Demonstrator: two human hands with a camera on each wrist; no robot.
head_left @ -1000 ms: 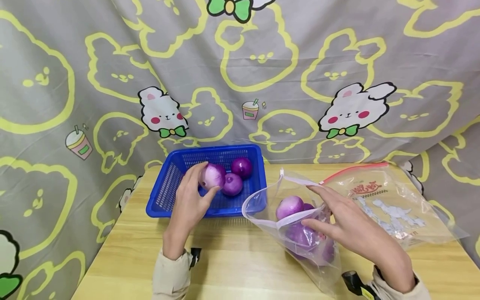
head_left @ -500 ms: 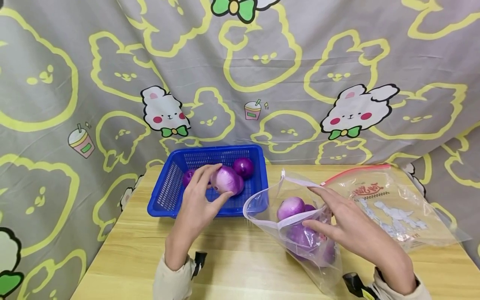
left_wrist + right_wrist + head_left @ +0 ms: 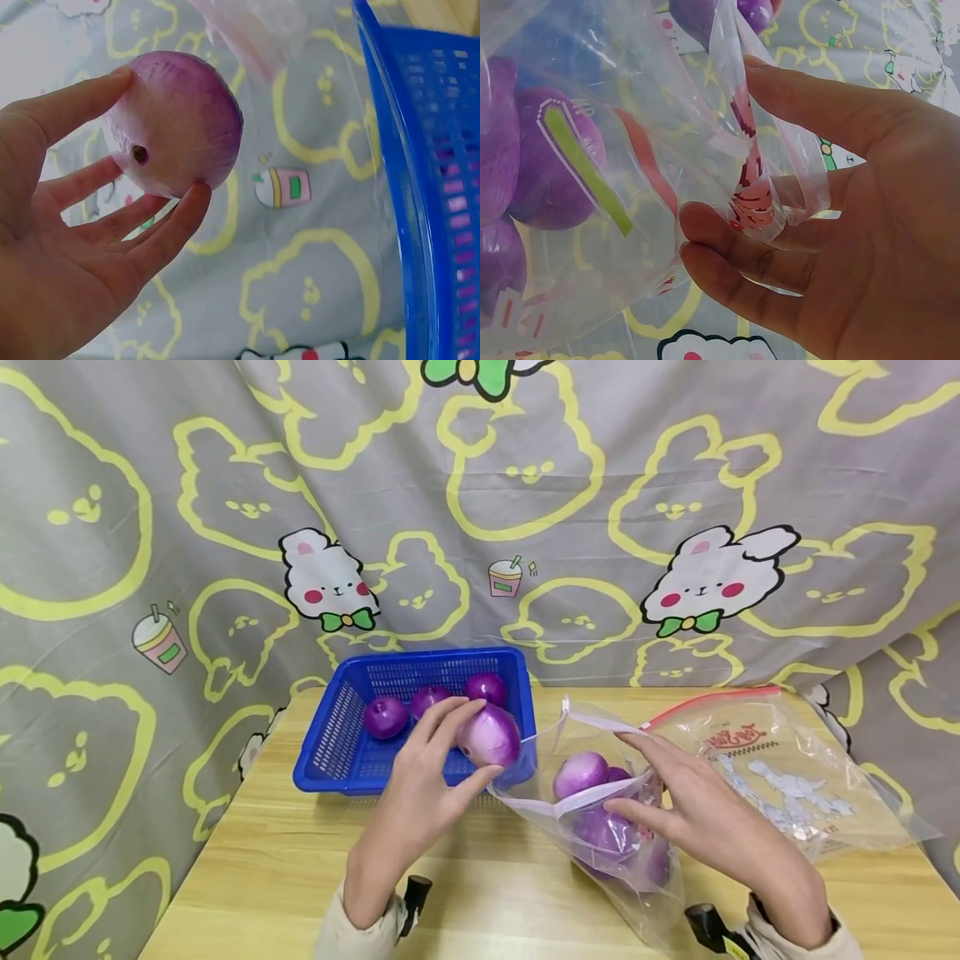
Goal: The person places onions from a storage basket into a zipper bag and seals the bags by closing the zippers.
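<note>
My left hand (image 3: 416,802) pinches a red onion (image 3: 491,737) between thumb and fingertips, over the basket's front right corner and close to the bag's mouth. In the left wrist view, the onion's dark root end (image 3: 140,154) faces the camera. A clear zip bag (image 3: 626,893) with several red onions inside stands tilted on the table, its mouth spread. My right hand (image 3: 705,806) grips the bag's right edge; the right wrist view has the plastic (image 3: 754,195) bunched between thumb and fingers. Red onions (image 3: 386,718) also lie in the blue basket (image 3: 318,779).
A second clear bag (image 3: 795,777) with a red zip strip and printed figures lies flat on the right of the wooden table (image 3: 247,868). Behind the table hangs a grey curtain (image 3: 480,510) with cartoon prints.
My left hand has carried its onion rightward across the basket toward the bag's mouth, uncovering the other onions in the basket. The right hand and bag have stayed in place.
</note>
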